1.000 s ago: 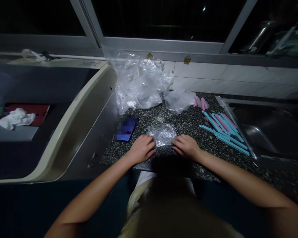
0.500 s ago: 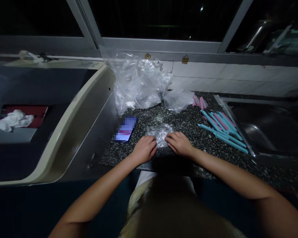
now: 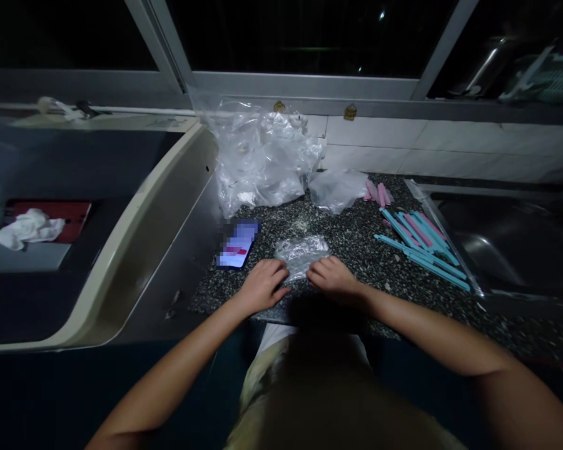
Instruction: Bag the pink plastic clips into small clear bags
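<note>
A small crumpled clear plastic bag [image 3: 303,253] lies on the dark speckled countertop [image 3: 356,250] in front of me. My left hand [image 3: 263,286] pinches its near left edge with curled fingers. My right hand [image 3: 332,278] grips the near right edge, its fingers bent over the plastic. The two hands are close together, almost touching.
A phone [image 3: 237,244] with a lit screen lies left of the bag. A heap of clear plastic bags [image 3: 263,156] stands behind, a smaller bag [image 3: 336,189] beside it. Blue and pink sticks [image 3: 420,242] lie to the right beside a steel sink [image 3: 507,244]. A white cloth [image 3: 28,227] sits far left.
My hands have drawn closer together on the bag's near edge, the right hand sliding left. The bag looks more bunched.
</note>
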{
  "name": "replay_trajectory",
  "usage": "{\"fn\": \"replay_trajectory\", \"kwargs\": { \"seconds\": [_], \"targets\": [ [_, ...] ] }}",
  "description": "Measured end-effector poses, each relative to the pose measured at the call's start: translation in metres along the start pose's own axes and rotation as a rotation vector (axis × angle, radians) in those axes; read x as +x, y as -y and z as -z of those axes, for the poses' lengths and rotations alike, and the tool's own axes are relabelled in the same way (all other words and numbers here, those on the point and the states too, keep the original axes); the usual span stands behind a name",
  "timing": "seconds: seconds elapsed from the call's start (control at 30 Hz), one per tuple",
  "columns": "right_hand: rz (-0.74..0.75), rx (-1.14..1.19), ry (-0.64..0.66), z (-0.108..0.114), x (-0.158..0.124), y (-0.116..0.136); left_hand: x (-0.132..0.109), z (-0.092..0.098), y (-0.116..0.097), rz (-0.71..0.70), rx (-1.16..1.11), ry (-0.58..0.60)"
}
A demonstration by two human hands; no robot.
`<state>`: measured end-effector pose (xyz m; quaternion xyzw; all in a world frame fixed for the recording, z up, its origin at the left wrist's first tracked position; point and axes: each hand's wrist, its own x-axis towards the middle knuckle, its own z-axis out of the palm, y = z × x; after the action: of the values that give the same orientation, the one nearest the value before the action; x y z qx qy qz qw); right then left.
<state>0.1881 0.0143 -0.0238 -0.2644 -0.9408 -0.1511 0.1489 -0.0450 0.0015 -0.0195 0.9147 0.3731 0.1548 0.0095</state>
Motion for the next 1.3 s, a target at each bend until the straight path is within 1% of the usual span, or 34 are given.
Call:
{"fn": "replay_trajectory", "kwargs": {
  "seconds": [0.1,0.2,0.33,0.43,0.5,0.57,0.63,0.7,0.83,1.0,1.07,1.17,1.23,1.3],
  "targets": [
    [-0.009,-0.052,-0.008,-0.008,0.006,0.007,0.002,-0.003,-0.005,0.007,0.031,-0.008],
    [-0.021,-0.051,-0.070,-0.009,0.004,0.003,0.004,-0.004,-0.005,0.014,0.040,-0.034],
    [-0.068,-0.010,-0.111,0.002,-0.008,-0.005,0.006,-0.004,-0.006,0.009,0.044,-0.092],
    [-0.117,-0.018,-0.100,0.011,-0.018,-0.001,0.009,-0.004,-0.018,-0.023,0.058,-0.130],
    [-0.150,-0.050,-0.078,0.013,-0.024,0.004,0.011,-0.006,-0.029,-0.057,0.031,-0.115],
    [-0.167,-0.062,-0.050,0.012,-0.032,0.009,0.012,-0.008,-0.039,-0.087,-0.045,-0.061],
    [-0.178,-0.032,-0.032,0.011,-0.041,0.010,0.010,-0.011,-0.043,-0.117,-0.131,-0.007],
    [-0.213,0.032,-0.040,0.011,-0.052,0.008,0.008,-0.011,-0.041,-0.135,-0.177,0.009],
    [-0.311,0.225,-0.118,0.015,-0.068,-0.002,0.009,-0.011,-0.030,-0.158,-0.165,0.001],
    [-0.337,0.406,-0.160,0.017,-0.079,-0.010,0.029,-0.018,-0.023,-0.152,-0.146,0.005],
    [-0.349,0.432,-0.166,0.017,-0.081,-0.011,0.040,-0.023,-0.023,-0.177,-0.145,0.020],
    [-0.387,0.401,-0.143,0.021,-0.085,-0.012,0.052,-0.027,-0.026,-0.192,-0.162,0.028],
    [-0.406,0.388,-0.116,0.024,-0.087,-0.014,0.054,-0.028,-0.027,-0.182,-0.198,0.028],
    [-0.425,0.435,-0.110,0.026,-0.089,-0.015,0.052,-0.027,-0.028,-0.172,-0.255,0.033]
  ]
}}
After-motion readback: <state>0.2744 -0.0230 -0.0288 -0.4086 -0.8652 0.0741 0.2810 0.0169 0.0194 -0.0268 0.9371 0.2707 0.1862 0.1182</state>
